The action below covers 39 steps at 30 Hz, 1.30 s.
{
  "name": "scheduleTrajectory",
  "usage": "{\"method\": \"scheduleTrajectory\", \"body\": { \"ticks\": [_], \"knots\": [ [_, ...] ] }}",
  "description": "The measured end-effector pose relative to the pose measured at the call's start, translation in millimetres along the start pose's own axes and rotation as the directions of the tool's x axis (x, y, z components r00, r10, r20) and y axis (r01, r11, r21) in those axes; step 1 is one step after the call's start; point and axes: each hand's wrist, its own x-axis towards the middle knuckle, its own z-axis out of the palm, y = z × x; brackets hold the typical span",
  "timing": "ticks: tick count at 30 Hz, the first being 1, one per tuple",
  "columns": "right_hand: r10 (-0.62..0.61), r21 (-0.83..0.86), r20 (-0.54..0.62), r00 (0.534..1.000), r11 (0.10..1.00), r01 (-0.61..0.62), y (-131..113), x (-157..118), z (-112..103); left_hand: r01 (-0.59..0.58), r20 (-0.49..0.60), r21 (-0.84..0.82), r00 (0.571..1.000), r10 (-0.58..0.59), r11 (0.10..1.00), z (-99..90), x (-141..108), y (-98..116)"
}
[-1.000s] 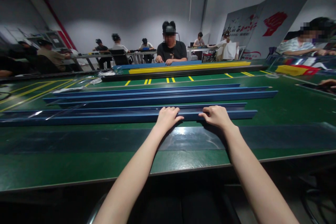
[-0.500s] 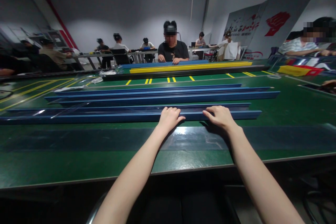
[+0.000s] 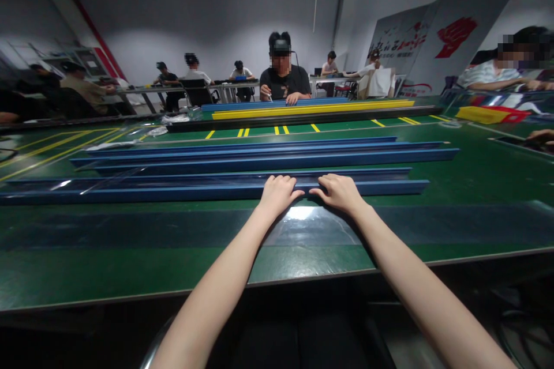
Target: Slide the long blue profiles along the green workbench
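Observation:
A long blue channel strip (image 3: 194, 190) with raised side walls lies crosswise on the green table. My left hand (image 3: 280, 191) grips its near wall around the middle, fingers curled over the top and thumb on the near face. Close beside it, my right hand (image 3: 340, 191) holds the same wall, its thumb pointing toward the left thumb. The fingertips of both hands are hidden behind the wall. Between my arms and the channel, a long clear plastic strip (image 3: 130, 228) lies flat.
More blue channels (image 3: 303, 158) lie parallel just beyond. Farther off are a black strip (image 3: 303, 119), a yellow strip (image 3: 324, 108) and a co-worker (image 3: 285, 78) seated opposite. A yellow and red tray (image 3: 489, 115) stands at right. The table edge (image 3: 311, 282) runs before me.
My right hand has moved left along the channel's near wall, closer to my left hand. My left hand stays in about the same place.

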Motion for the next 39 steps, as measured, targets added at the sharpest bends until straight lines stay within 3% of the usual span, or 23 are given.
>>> {"method": "scheduleTrajectory", "body": {
  "ticks": [12, 21, 32, 39],
  "knots": [
    [0.018, -0.017, 0.043, 0.999, 1.0, -0.018, 2.6, 3.6, -7.9, -0.004, -0.057, -0.012, 0.998, 0.003, 1.0, -0.1, -0.9, -4.1],
    [0.146, -0.081, 0.09, 0.985, 0.987, -0.139, 20.4, -7.9, -13.6, -0.008, -0.06, -0.013, 0.998, 0.007, 1.0, -0.3, -0.4, -6.0],
    [0.184, -0.013, 0.101, 0.978, 0.983, -0.184, 23.9, -11.4, -15.8, -0.015, -0.039, -0.018, 0.999, 0.015, 1.0, -1.3, 0.3, -3.6],
    [0.137, 0.07, 0.111, 0.984, 0.987, -0.145, 19.2, -11.5, -14.5, -0.026, -0.024, -0.042, 0.999, 0.025, 0.999, -1.4, 0.2, -2.9]
  ]
}}
